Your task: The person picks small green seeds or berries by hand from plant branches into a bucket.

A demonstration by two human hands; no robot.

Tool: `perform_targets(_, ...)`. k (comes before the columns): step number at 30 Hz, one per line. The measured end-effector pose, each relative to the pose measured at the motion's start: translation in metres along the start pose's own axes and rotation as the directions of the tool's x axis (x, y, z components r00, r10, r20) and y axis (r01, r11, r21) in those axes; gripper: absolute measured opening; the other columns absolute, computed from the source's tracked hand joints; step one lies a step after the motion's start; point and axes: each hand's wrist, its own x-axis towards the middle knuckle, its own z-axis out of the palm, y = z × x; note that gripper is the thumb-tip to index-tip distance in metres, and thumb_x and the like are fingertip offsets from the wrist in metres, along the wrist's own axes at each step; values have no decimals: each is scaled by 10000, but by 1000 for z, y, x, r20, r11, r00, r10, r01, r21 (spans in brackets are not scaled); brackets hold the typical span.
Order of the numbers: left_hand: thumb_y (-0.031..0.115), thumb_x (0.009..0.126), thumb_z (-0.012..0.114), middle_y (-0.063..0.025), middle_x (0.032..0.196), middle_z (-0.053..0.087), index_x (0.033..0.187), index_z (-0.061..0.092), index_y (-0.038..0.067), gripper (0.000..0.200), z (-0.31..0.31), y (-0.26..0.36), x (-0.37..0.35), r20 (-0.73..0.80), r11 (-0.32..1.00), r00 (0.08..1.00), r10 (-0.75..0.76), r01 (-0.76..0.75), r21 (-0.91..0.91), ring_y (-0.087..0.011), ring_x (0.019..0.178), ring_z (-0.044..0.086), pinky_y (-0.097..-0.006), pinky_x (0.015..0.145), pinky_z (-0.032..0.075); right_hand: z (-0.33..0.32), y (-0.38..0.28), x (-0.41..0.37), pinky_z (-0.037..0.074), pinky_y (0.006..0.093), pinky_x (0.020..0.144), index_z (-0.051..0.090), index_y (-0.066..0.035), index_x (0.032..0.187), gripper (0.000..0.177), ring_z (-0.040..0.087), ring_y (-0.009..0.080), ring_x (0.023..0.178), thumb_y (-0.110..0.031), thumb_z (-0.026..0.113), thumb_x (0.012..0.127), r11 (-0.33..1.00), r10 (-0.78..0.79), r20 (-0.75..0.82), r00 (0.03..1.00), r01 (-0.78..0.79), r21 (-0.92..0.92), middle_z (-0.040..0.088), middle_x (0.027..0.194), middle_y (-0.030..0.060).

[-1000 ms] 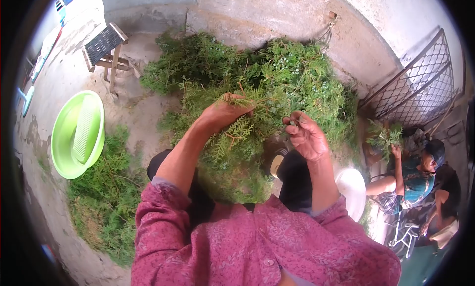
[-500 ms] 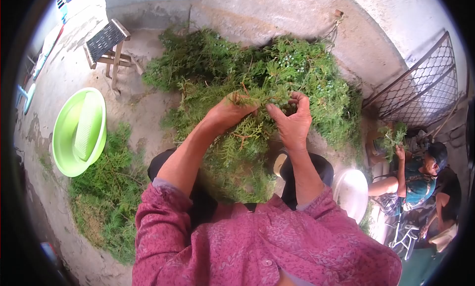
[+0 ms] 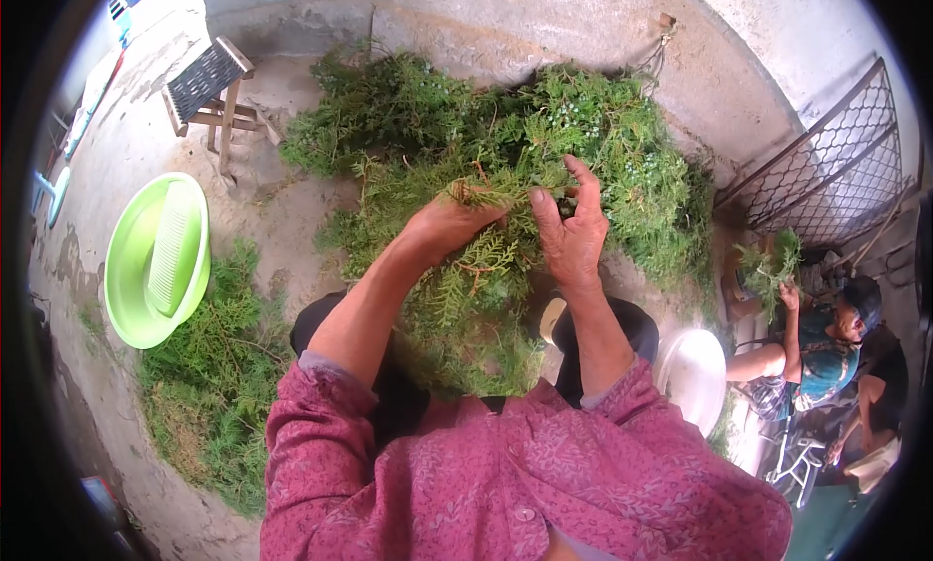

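Note:
My left hand (image 3: 449,221) is closed around a green arborvitae sprig (image 3: 476,262), whose flat, scaly leaves hang below the fist. Just right of it, my right hand (image 3: 576,242) is raised with thumb and forefinger spread apart, close to the sprig's tip. I see nothing held in that hand. Beyond both hands lies a large heap of arborvitae branches (image 3: 413,109), some bearing small pale cones. More loose greenery (image 3: 466,357) covers the ground between my knees.
On the left stand a bright green basin (image 3: 124,313) and a low woven-top stool (image 3: 233,124). Another branch pile (image 3: 209,386) lies near the basin. A white tub (image 3: 695,376) is by my right knee. At right, another person (image 3: 826,347) holds a sprig near a metal lattice (image 3: 826,172).
My right hand's fingers have opened and straightened, and the hand has come slightly away from the sprig. The left hand keeps its hold in about the same place.

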Motion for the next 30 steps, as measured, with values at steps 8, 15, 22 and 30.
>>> perform_targets(8,248,830,557,-49,744,580,828,588,3,247,0,1,0,23,1000,1000,-12,13,-28,-127,698,488,-286,659,410,-1,11,0,428,263,570,501,-32,1004,326,491,120,614,-265,618,807,995,-84,-28,996,82,-64,559,738,83)
perform_targets(15,231,828,557,-48,716,571,810,585,-1,235,3,-3,3,29,1000,999,18,-18,-11,-110,685,477,-285,642,412,-1,8,-1,387,210,619,502,-18,938,241,426,66,690,-221,582,834,971,171,64,983,-179,158,506,791,14)
perform_targets(22,257,826,583,2,736,576,846,616,12,248,18,-4,7,65,995,996,-57,61,-76,-79,676,459,-258,624,408,3,33,1,392,245,513,513,-17,895,164,418,79,541,-169,535,838,954,282,51,958,-286,87,508,642,35)
perform_targets(30,315,819,581,-8,716,570,858,624,21,300,17,2,-1,132,995,991,18,-31,100,-83,684,457,-265,638,407,-19,125,6,289,225,365,475,-47,728,111,383,79,458,-99,517,816,335,885,75,459,-742,581,454,602,15)
